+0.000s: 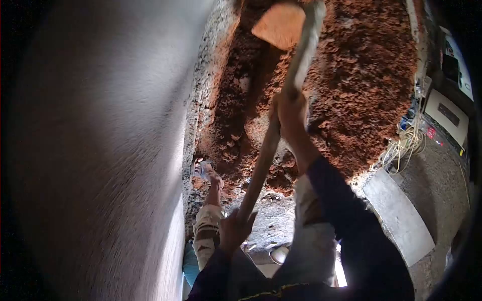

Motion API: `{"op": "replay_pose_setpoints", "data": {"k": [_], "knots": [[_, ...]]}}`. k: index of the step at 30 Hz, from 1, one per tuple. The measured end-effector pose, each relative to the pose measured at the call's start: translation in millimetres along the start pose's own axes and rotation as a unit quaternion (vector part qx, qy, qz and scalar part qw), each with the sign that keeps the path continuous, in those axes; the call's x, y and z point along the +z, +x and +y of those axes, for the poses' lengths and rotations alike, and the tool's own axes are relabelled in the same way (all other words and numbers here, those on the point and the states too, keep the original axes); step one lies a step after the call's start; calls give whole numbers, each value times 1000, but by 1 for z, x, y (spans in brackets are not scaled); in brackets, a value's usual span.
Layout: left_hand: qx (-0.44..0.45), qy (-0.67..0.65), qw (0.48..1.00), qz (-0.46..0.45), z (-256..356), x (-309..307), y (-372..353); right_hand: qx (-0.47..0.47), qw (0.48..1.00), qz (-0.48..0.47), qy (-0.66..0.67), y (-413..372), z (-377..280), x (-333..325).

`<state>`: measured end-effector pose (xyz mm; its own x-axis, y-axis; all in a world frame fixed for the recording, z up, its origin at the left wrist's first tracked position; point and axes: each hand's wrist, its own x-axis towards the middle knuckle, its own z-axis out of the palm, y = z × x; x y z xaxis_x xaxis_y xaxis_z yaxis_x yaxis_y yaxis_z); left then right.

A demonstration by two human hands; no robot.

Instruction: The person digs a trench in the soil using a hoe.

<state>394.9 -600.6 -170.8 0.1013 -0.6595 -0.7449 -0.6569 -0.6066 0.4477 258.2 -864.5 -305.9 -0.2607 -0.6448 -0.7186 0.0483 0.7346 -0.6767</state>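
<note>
Both of my hands are wrapped around the long wooden handle of a hoe (261, 170). My left hand (236, 230) grips it low, near the handle's end and close to my body. Farther up the shaft, my right hand (292, 114) is closed around it. The hoe's broad blade (280, 26), coated in orange-brown earth, shows at the top of the view above the soil. Loose reddish soil (364, 90) lies heaped to the right of the handle, with a darker furrow to its left.
A tall grey wall (100, 140) rises close along the left side. My sandalled foot (207, 170) stands beside it at the soil's near edge. On the right are a tangle of pale cable (409, 143), a flat grey board (399, 215) and a light-coloured panel (447, 119).
</note>
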Motion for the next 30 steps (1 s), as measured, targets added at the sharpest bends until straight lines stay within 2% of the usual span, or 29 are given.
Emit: {"op": "replay_pose_setpoints", "data": {"k": [1, 2, 3, 4, 5, 6, 7, 9, 11, 13, 15, 16, 17, 19, 21, 22, 23, 24, 25, 26, 27, 28, 30], "knots": [[-1, -52, 998, 24, -13, 17, 35, -73, 994, 39, -67, 40, 20, 18], [17, -25, 999, 23, -24, 30, 69, -31, 998, -15, -45, 62, 12, 37], [36, 0, 999, 21, -31, 38, 106, -78, 994, -23, -75, 96, 26, 49], [5, -44, 999, -3, -35, 42, 140, -127, 986, -31, -103, 129, 38, 61], [-26, -88, 995, -27, -32, 39, 170, -184, 963, 21, -196, 160, 50, 72], [-44, -138, 989, -43, -40, 44, 195, -162, 956, 68, -236, 159, 42, 85], [-62, -188, 979, -56, -48, 50, 218, -180, 947, 66, -258, 183, 50, 94], [-75, -152, 980, -107, -58, 48, 256, -204, 949, 7, -242, 226, 77, 109], [-51, -257, 959, -109, -88, 64, 282, -210, 951, -33, -224, 257, 109, 123], [-134, -289, 927, -199, -99, 65, 289, -212, 953, -52, -209, 274, 148, 133], [-149, -344, 908, -185, -102, 75, 268, -207, 957, -59, -194, 286, 183, 141], [-132, -358, 916, -128, -114, 86, 260, -205, 960, -61, -181, 291, 198, 143], [-176, -400, 887, -146, -112, 73, 258, -207, 962, -61, -165, 298, 211, 143], [-172, -376, 897, -153, -104, 68, 250, -245, 961, -65, -110, 316, 220, 135], [-171, -367, 906, -121, -88, 68, 231, -153, 961, -128, -192, 248, 161, 116], [-176, -353, 908, -139, -76, 59, 222, -42, 963, -142, -226, 269, 163, 138], [-176, -345, 910, -152, -64, 53, 214, -46, 963, -145, -223, 273, 182, 129], [-219, -359, 898, -132, -55, 55, 197, -166, 916, -147, -334, 269, 206, 113], [-182, -335, 921, -78, -61, 61, 177, -169, 877, -181, -412, 268, 233, 113], [-220, -343, 906, -117, -67, 51, 166, -177, 829, -216, -484, 268, 259, 112], [-255, -350, 887, -162, -69, 41, 154, -114, 884, -213, -401, 262, 289, 111], [-295, -318, 886, -164, -65, 40, 144, -55, 928, -199, -311, 258, 319, 110], [-292, -313, 892, -145, -75, 48, 116, -45, 992, -111, -51, 192, 301, 114]]}}
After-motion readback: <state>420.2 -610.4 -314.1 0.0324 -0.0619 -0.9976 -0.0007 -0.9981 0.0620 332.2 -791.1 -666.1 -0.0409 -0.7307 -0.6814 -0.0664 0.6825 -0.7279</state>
